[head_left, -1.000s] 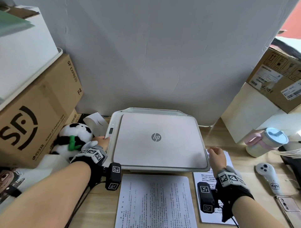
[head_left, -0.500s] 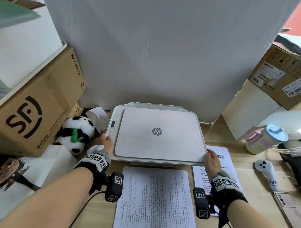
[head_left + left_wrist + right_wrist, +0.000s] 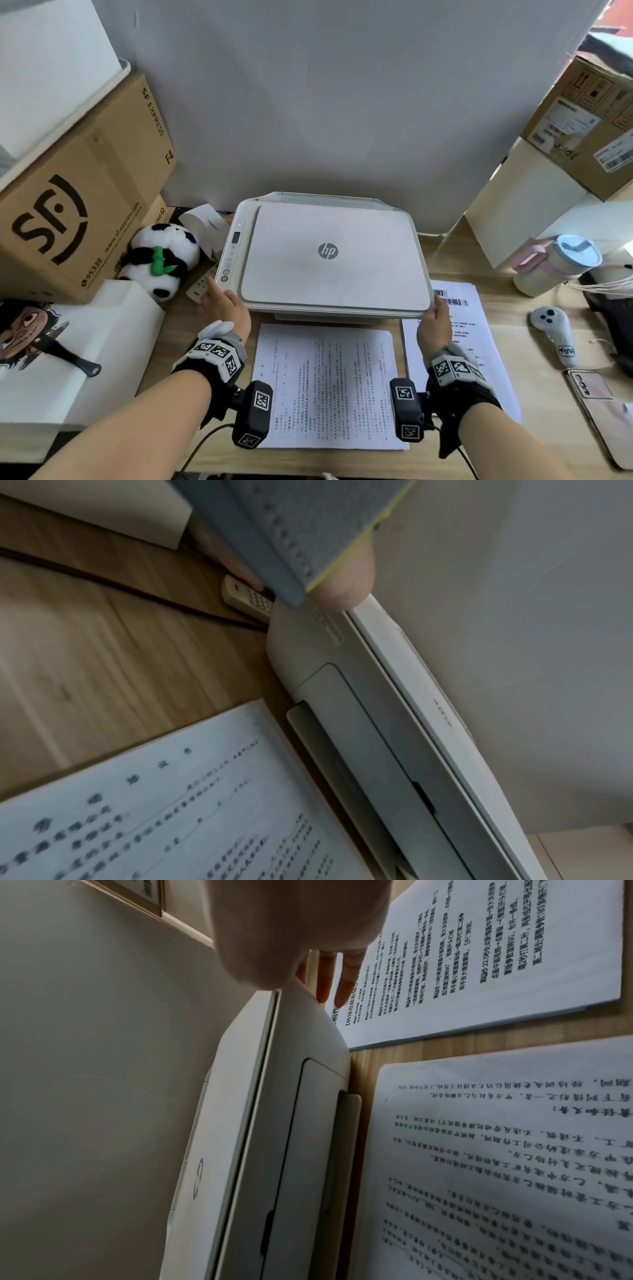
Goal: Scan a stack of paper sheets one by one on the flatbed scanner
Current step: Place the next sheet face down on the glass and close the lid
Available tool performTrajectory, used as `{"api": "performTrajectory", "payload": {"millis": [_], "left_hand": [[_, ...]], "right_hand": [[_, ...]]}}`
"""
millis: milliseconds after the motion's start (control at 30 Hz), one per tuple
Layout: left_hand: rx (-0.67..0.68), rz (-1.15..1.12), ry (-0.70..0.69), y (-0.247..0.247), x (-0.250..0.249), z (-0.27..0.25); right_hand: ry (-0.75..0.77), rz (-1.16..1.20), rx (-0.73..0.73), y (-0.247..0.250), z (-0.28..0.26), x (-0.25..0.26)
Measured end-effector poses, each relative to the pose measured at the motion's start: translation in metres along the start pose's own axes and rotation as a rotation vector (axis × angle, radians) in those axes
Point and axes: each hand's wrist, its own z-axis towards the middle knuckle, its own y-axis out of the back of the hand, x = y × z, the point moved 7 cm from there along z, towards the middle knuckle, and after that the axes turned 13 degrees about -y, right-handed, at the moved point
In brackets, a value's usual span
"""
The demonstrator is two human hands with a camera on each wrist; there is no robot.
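1. The scanner (image 3: 329, 257) sits on the table (image 3: 534, 342) with its lid (image 3: 335, 260) closed.
2. The right hand (image 3: 434, 325) is at the scanner's front right corner, thumb on the lid edge and fingers (image 3: 329, 974) straight down the side: a released grip, nothing clasped.
3. The left hand (image 3: 224, 305) rests at the scanner's front left corner by the buttons (image 3: 230, 260); whether its grip is clenched I cannot tell.
4. One stack of sheets (image 3: 329, 387) lies just in front of the scanner, another stack (image 3: 479, 342) beside its right corner.
5. Risk: lifting the lid from one corner could drag the scanner across the table, or the lid could slip and drop.
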Motion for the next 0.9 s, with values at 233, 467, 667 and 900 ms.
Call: {"api": "performTrajectory", "payload": {"millis": [233,467,667,900], "left_hand": [[-0.056,-0.124,0.02,-0.002,0.005,-0.006],[-0.094,-0.19,0.043,-0.006,0.01,-0.004],[-0.09,-0.188,0.038,-0.006,0.009,-0.004],[-0.09,-0.192,0.038,-0.007,0.011,-0.003]], "right_hand": [[0.014,-0.017,-0.021,0.001,-0.004,-0.002],[0.044,-0.036,-0.033,0.002,-0.009,0.001],[0.06,-0.032,-0.016,0.0,-0.007,-0.001],[0.065,-0.044,-0.019,0.001,-0.009,0.001]]}}
